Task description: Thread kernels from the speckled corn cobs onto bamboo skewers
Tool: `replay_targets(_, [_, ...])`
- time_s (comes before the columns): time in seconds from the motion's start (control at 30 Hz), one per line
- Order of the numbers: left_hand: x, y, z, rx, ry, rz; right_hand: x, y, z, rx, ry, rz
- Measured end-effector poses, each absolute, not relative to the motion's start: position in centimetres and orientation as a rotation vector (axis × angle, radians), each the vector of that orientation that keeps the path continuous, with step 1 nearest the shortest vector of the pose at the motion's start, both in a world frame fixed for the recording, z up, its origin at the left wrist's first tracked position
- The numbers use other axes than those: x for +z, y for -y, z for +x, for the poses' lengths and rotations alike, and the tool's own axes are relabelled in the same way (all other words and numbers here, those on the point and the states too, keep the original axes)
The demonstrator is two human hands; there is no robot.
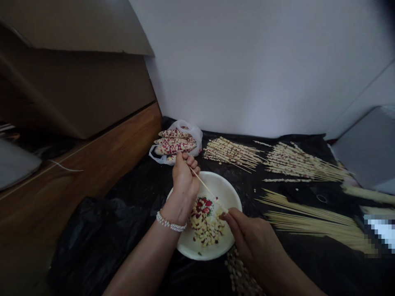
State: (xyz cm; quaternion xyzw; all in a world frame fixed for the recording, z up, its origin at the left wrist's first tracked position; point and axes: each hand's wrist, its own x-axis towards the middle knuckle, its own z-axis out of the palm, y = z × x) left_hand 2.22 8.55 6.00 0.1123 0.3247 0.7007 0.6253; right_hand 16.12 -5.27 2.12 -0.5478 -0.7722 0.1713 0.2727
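Observation:
Closed around the bare end of a thin wooden skewer, my left hand is above the far left rim of a white bowl. The skewer slants down to the right, with pale corn kernels threaded near its lower end. There my right hand pinches, thumb and fingers closed on kernels at the tip; how many is hidden. Loose cream and dark red corn kernels lie in the bowl, partly over a red flower print. A beaded bracelet circles my left wrist.
Corn cobs lie in a clear plastic bag behind the bowl. Two piles of kernel-threaded skewers spread right of it, with bare skewers nearer. Black plastic sheeting covers the floor. A cardboard box stands left, a white wall behind.

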Motion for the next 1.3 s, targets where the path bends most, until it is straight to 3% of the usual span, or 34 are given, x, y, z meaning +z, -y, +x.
replay_targets(0.43, [5.3, -7.8, 3.2, 1.693, -0.83, 0.264, 0.9, 5.5, 15.7, 0.057, 2.074, -1.481])
replay_targets(1.3, [3.1, -1.7, 8.9, 1.379, -0.968, 0.138, 0.9, 4.0, 16.2, 0.148, 2.167, -1.785])
